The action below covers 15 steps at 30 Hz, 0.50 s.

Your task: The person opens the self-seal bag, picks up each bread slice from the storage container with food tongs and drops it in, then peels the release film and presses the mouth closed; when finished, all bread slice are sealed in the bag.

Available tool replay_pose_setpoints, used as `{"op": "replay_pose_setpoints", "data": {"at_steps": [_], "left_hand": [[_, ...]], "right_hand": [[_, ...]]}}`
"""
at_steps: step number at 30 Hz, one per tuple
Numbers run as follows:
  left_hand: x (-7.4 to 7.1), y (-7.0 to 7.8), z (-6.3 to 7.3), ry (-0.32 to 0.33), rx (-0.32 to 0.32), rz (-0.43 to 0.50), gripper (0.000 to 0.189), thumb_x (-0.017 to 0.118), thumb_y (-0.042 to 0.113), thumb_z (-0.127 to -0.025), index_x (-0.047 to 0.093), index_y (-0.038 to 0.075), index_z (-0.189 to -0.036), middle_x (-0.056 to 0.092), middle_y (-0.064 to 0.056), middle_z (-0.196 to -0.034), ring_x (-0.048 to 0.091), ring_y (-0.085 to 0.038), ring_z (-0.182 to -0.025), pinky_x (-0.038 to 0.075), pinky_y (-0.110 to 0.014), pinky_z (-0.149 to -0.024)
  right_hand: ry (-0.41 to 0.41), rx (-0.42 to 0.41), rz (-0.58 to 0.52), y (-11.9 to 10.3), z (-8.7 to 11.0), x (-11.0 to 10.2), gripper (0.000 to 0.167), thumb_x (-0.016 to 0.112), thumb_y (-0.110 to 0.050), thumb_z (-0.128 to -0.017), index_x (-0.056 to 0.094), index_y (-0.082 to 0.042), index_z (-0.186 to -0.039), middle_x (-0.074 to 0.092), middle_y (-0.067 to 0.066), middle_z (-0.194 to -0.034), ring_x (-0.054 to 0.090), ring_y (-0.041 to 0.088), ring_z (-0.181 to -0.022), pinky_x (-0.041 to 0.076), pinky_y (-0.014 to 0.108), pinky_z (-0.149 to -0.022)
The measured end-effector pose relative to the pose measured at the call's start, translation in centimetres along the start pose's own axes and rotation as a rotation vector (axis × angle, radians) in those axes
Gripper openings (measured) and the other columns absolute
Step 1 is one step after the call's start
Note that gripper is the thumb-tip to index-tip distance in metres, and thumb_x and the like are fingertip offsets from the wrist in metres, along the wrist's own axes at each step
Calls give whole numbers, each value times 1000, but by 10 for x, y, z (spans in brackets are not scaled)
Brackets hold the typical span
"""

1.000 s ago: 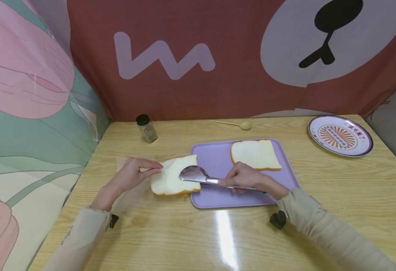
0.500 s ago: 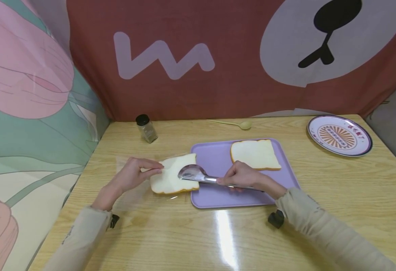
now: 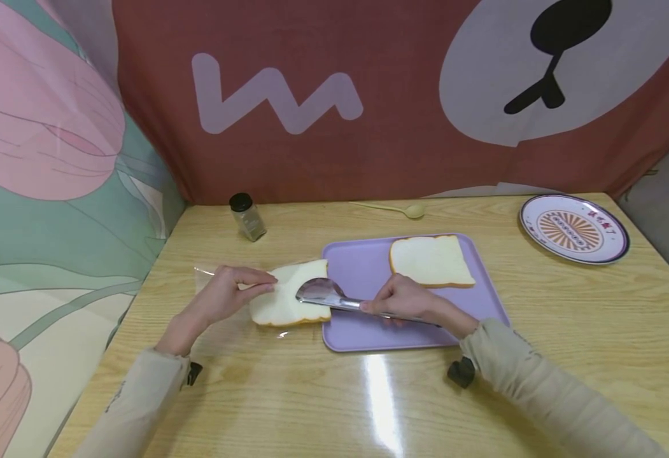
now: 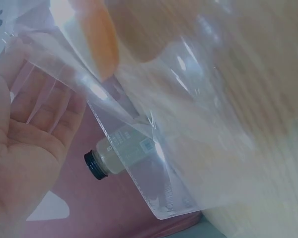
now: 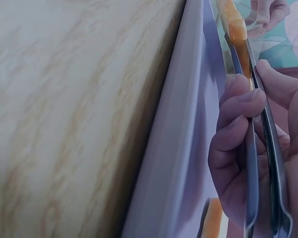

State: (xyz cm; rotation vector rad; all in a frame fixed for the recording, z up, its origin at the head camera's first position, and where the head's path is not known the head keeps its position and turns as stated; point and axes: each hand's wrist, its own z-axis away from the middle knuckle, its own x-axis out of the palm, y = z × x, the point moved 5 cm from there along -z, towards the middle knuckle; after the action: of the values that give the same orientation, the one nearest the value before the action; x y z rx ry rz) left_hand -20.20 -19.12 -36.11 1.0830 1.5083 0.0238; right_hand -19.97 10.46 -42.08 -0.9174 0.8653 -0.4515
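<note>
My right hand (image 3: 405, 298) grips metal tongs (image 3: 321, 291) by their arms, with fingers and thumb wrapped round them in the right wrist view. The tongs' broad end lies on the face of a bread slice (image 3: 305, 313) and clamps it, over the tray's left edge. With thumb and fingertips, my left hand (image 3: 222, 294) pinches the edge of a clear plastic bag (image 4: 188, 129). Its film surrounds the slice's left part, and the brown crust shows through it in the left wrist view. Another bread slice (image 3: 433, 259) lies on the purple tray (image 3: 357, 257).
A small jar (image 3: 248, 219) with a black lid stands at the back left of the wooden table (image 3: 288, 407). Behind the tray lies a pale yellow spoon (image 3: 408, 210). A patterned plate (image 3: 575, 229) sits at the far right, and a curtain (image 3: 311, 165) hangs along the back.
My right hand has moved slightly left with the tongs, carrying the bread slice a little further left into the plastic bag. My left hand has stayed almost still.
</note>
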Motion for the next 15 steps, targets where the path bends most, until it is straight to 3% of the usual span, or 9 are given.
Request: {"op": "replay_pose_setpoints", "data": {"at_steps": [15], "left_hand": [[1, 0, 0, 3, 23, -1, 13, 75, 4, -81, 77, 6, -94, 73, -4, -96, 68, -22, -94, 57, -34, -74]], "right_hand": [[4, 19, -33, -1, -1, 6, 37, 73, -37, -85, 73, -6, -65, 54, 0, -47, 44, 11, -39, 42, 24, -51]]}}
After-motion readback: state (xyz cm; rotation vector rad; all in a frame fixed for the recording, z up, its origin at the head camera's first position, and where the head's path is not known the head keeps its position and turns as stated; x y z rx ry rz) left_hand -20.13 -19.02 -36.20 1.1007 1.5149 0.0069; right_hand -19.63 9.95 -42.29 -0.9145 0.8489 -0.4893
